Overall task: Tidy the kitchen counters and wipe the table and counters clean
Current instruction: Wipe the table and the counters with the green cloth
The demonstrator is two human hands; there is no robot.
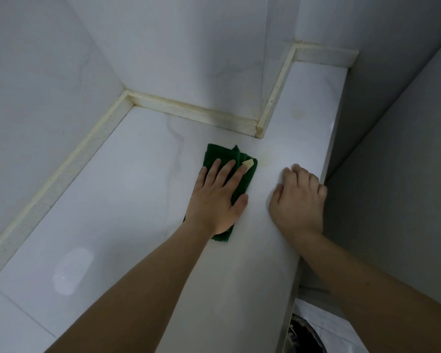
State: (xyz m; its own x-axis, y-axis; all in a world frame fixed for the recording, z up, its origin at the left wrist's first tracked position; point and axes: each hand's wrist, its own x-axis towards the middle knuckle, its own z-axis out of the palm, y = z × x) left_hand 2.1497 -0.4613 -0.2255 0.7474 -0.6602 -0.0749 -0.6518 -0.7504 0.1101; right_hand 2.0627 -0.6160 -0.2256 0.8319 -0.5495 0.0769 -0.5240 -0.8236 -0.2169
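A folded dark green cloth [220, 155] with a small pale tag lies flat on the white marble-look counter [117, 189]. My left hand [218, 197] presses down on the cloth with straight, spread fingers, covering most of it. To its right, my right hand [299, 197] rests on the counter near the counter's right edge, its fingers curled under and holding nothing. A faint yellowish stain [266, 159] marks the counter just right of the cloth.
Grey tiled walls meet the counter along a yellowed trim strip [196, 113] that steps back at a corner post. A narrower counter stretch [313, 98] runs on to the far right. A grey panel [392, 174] drops beside the right edge. A dark round object [306, 337] lies below.
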